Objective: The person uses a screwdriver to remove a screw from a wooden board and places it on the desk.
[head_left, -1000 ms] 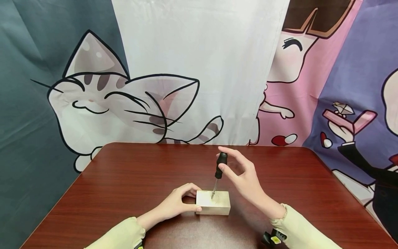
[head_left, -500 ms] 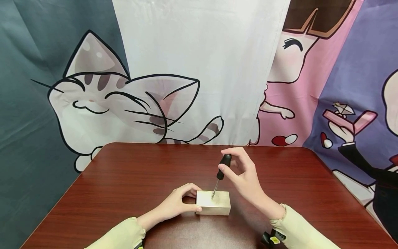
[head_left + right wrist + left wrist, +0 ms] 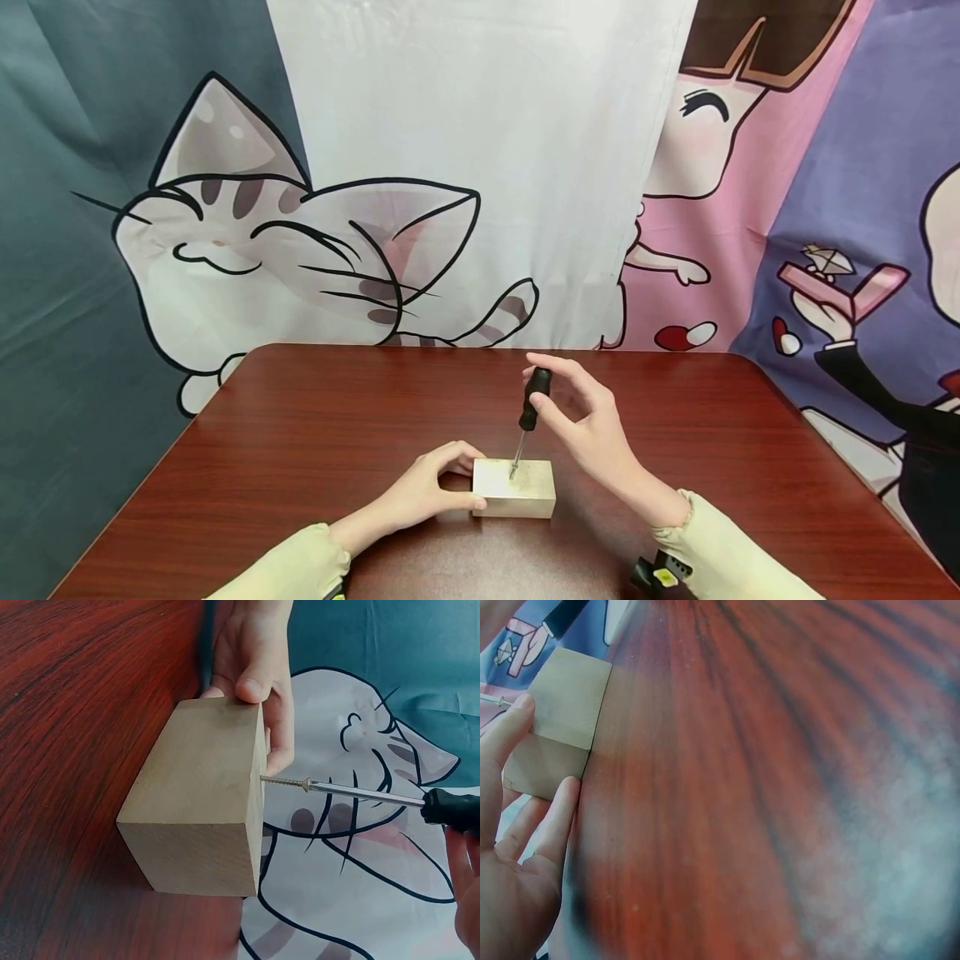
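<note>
Nearest to me, my left hand curls round the left end of the wooden block, thumb on the near face and fingers over the far side, clamping it against the table. From the left wrist view the fingertips press on the block's pale faces. The block lies flat near the table's front middle, a little right of that hand.

A screw stands in the block's top face, most of its thread showing above the wood in the right wrist view. The tip of the screwdriver sits on the screw's head; the shaft leans slightly to the right as it rises to a black handle.

My right hand pinches that handle between thumb and forefinger, the other fingers loosely spread behind it. It hovers above and just behind the block's right half, not touching the wood.

Beyond the table's far edge hangs a backdrop: a cartoon cat on the left, a white panel in the middle, drawn figures on pink and purple to the right.
</note>
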